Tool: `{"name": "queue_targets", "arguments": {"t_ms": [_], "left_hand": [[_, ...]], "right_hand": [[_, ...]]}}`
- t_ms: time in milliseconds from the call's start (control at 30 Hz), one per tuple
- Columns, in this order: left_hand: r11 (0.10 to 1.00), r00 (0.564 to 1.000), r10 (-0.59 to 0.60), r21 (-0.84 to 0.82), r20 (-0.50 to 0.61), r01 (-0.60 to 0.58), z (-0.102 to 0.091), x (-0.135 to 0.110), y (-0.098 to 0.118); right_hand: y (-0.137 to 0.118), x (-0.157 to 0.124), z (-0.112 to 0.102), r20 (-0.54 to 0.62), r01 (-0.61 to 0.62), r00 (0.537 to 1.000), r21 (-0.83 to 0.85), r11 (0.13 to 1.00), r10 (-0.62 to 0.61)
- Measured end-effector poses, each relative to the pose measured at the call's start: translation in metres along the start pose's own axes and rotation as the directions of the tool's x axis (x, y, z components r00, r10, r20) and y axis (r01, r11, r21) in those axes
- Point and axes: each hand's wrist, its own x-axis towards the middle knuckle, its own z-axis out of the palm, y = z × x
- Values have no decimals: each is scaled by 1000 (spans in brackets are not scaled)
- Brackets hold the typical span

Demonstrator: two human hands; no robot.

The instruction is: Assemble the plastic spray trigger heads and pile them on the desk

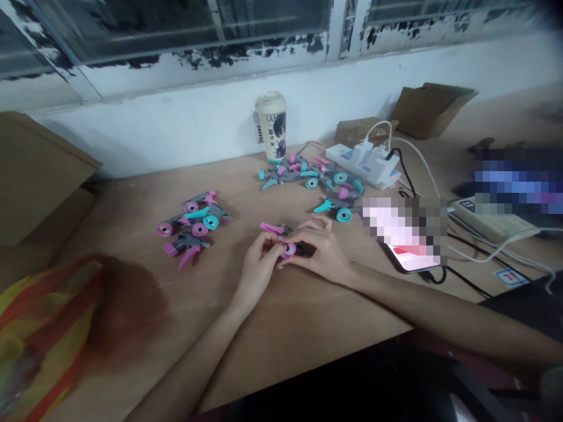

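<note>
Your left grip (258, 261) and right grip (324, 249) narrowly pinch one pink-and-grey plastic trigger sprayer head (288, 251); uneven pressure could dislodge it.

The left hand (258, 262) and right hand (324, 251) meet, fingers (303, 235) bent and pinching. The left forearm (204, 349) slants steeply; the right forearm (422, 308) lies flatter.

Light was dim, cool; windows (185, 29) looked dark. Soft shadow fell across bench (272, 351) beside bag (48, 328), itself blurred. Mosaic blocks covered much of phone (413, 263). Edges were stretched, top right corner darkened.
</note>
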Motion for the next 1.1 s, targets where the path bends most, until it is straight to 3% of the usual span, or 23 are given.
{"name": "queue_targets", "arguments": {"t_ms": [200,300,400,500,733,900,1033,1100], "left_hand": [[997,998,-63,35,10,62,-1,-1,0],[979,998,61,194,-7,-59,-2,-5,-3],[892,981,194,414,8,-180,-3,-9,-3],[821,975,222,538,4,-189,-2,-10,-2],[746,955,293,633,-37,-205,-10,-8,3],[822,903,359,538,-236,-187,-38,2,29],[796,833,431,582,-346,-170,-78,18,64],[790,782,494,572,-381,-220,-100,27,77]], "right_hand": [[0,0,0,19,-28,999,-33,999,29],[2,1,0,-7,-79,997,-51,996,79],[4,1,1,6,-77,997,-64,995,77],[4,0,3,29,-39,999,-74,996,41],[3,0,4,78,-41,996,-83,996,47],[8,-1,2,-10,-135,991,-49,990,135],[12,-1,2,-29,-195,981,-58,979,193],[14,-1,3,-11,-188,982,-69,980,187]]}}
